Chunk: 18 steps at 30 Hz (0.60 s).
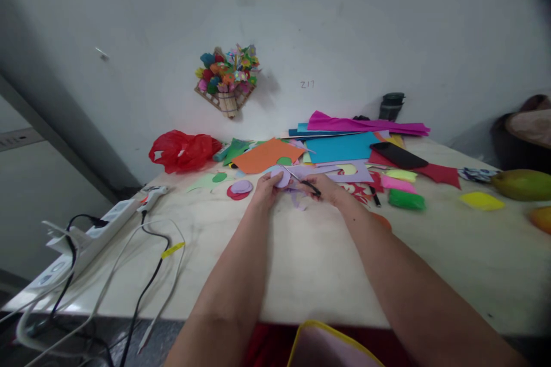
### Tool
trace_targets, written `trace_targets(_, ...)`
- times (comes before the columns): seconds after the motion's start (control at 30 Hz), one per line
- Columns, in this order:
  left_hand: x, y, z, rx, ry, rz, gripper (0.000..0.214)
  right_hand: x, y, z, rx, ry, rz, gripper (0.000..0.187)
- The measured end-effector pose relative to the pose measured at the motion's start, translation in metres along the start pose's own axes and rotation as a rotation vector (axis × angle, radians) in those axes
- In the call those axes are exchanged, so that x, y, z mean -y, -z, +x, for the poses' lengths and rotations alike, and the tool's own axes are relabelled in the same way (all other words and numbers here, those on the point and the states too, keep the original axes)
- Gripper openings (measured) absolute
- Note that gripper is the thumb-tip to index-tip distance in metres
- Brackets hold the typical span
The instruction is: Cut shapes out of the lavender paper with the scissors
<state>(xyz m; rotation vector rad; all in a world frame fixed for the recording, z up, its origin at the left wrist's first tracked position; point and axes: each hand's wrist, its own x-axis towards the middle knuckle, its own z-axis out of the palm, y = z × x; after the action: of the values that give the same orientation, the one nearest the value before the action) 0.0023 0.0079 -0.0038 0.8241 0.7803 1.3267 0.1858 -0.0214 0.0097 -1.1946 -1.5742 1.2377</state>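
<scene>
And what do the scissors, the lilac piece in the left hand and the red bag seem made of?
Scissors: blades silvery, probably metal; handles black, perhaps plastic.
Lilac piece: seemingly matte paper or card, flat and evenly coloured.
Red bag: likely thin, glossy plastic film, given its crumples and highlights.

Colour rundown, folks: the paper [280, 178] in hand is showing pale lilac, and the scissors [310, 187] are sporting black handles with silvery blades. A lilac circle [241, 186] is sitting over deep red ones [237, 196], while another circle [219, 177] is going solid green. The big sheets are really popping: orange [271, 156], bright blue [340, 148], hot magenta [365, 124]. Small packets are glowing pale yellow [401, 175], pink [398, 184], green [407, 200] and lemon yellow [482, 200]. The plastic bag [185, 151] is blazing red, the phone [398, 155] is looking black, and the flowers [228, 71] are mixing blue, red, orange, yellow, pink and green. The table [322, 269] is staying whitish.
</scene>
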Motion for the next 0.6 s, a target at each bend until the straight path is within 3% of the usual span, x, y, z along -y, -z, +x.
trace_targets(0.6,0.0019,0.0029,0.0042,-0.027,-0.005,-0.046,0.018,0.0015,-0.0008,-0.0008,0.003,-0.008,-0.010,0.036)
